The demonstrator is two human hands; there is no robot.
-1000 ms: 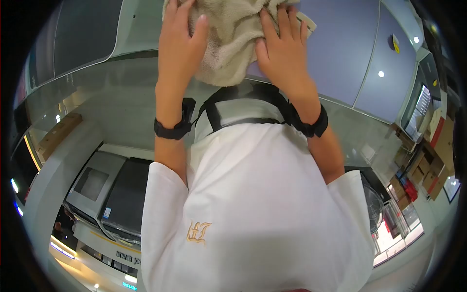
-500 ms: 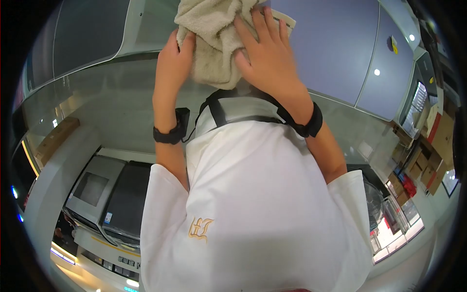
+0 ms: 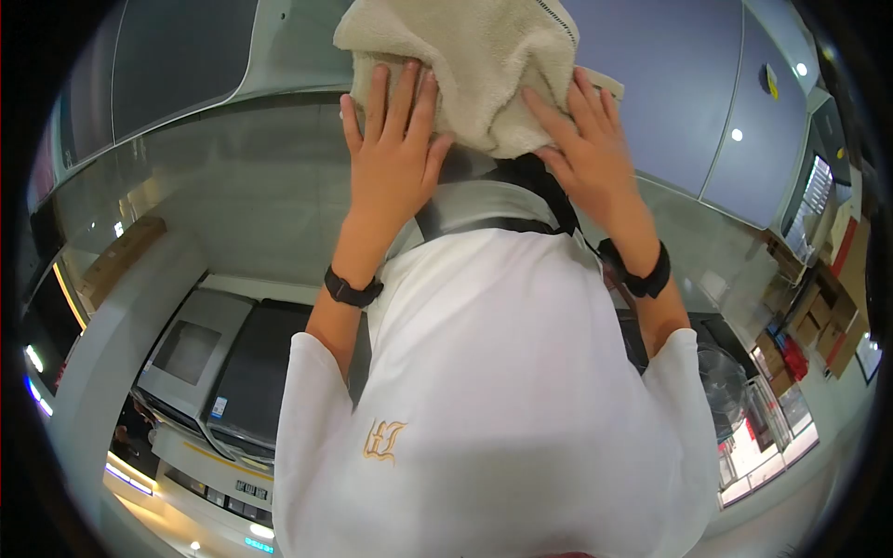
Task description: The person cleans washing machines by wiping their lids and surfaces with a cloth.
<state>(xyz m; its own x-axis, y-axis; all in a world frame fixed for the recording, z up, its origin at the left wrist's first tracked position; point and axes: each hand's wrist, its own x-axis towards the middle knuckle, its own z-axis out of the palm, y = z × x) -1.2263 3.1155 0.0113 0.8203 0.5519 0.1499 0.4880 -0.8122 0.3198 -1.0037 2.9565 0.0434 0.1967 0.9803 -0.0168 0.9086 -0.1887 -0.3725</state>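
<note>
A beige towel (image 3: pixel 474 56) lies bunched at the top centre, over the near edge of a bluish-grey panel surface (image 3: pixel 660 84). My left hand (image 3: pixel 391 149) rests on the towel's lower left part, palm down, with the fingers spread. On the towel's right side lies my right hand (image 3: pixel 595 158), its fingers extended and apart, slightly blurred. Neither hand is closed round the cloth. Black bands are on both wrists.
Dark and grey appliances (image 3: pixel 251 372) stand at the lower left. Cardboard boxes (image 3: pixel 823 312) are stacked at the right, above a round fan-like object (image 3: pixel 721 381). A dark glossy panel (image 3: pixel 181 56) is at the upper left.
My left hand has shifted right and spread flat on the towel. My right hand has moved right and slightly down. The towel is spread wider and its folds have changed.
</note>
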